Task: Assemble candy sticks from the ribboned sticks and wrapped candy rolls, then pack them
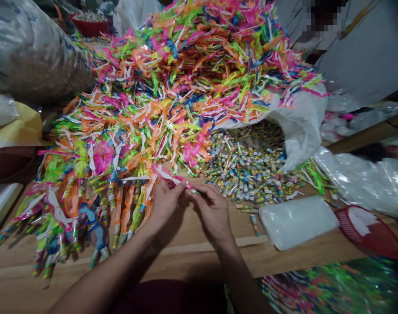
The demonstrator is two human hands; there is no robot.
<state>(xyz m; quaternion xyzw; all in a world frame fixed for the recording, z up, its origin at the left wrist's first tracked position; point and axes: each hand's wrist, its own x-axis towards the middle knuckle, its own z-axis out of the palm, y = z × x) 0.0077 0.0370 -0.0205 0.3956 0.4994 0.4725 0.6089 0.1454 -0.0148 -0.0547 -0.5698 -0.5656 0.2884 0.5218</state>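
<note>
Pink plastic toy glasses [166, 173] with a white strip along them lie between my two hands over the wooden table [199, 248]. My left hand [166, 203] is closed, pinching them between thumb and fingers. At their near right end, my right hand [213, 209] is closed too, its fingertips pressed around that end. A small greenish piece shows there, too small to name. Left of my hands lie several coloured toy glasses [97, 231] with small patterned tubes on their ends. A heap of similar small wrapped tubes [241, 161] spills from a white sack [305, 117] on the right.
A tall pile of bright toy glasses [199, 65] rises at the back. A stack of clear plastic bags [298, 222] lies on the right, beside a red basket [370, 231]. A large filled plastic sack [35, 52] stands at the left. More coloured pieces sit below the table's right edge.
</note>
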